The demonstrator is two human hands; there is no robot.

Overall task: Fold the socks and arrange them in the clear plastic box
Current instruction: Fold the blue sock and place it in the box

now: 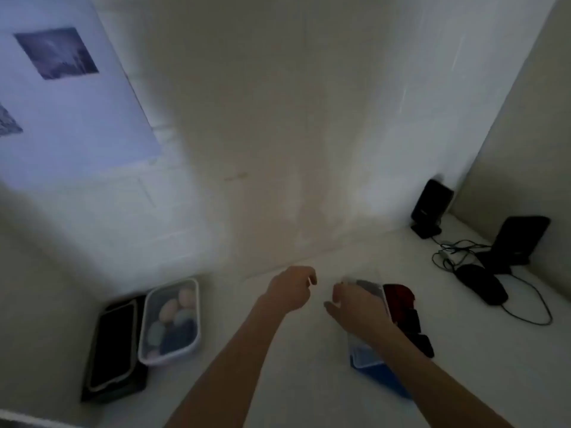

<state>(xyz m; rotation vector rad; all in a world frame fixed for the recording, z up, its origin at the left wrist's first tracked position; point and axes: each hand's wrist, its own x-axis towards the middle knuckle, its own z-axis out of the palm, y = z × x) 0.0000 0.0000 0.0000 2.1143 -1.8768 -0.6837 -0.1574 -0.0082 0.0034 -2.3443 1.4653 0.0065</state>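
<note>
The picture is blurred. My left hand (290, 291) hovers over the white table with its fingers loosely curled and nothing in it. My right hand (355, 307) is spread, palm down, over the near end of a clear plastic container (369, 285) that lies on something blue (380, 378); my forearm hides most of it. Dark red and black socks (406, 313) lie in a row just right of that container. At the left stands a clear plastic box (145, 344) holding several rolled socks (173, 316) in pale pink, pale blue and dark blue.
A black tray-like case (114, 347) lies against the left side of the sock box. At the back right stand two black speakers (431, 208) (519, 242), a black mouse (482, 284) and tangled cables (448, 254). Walls close in behind and on the right.
</note>
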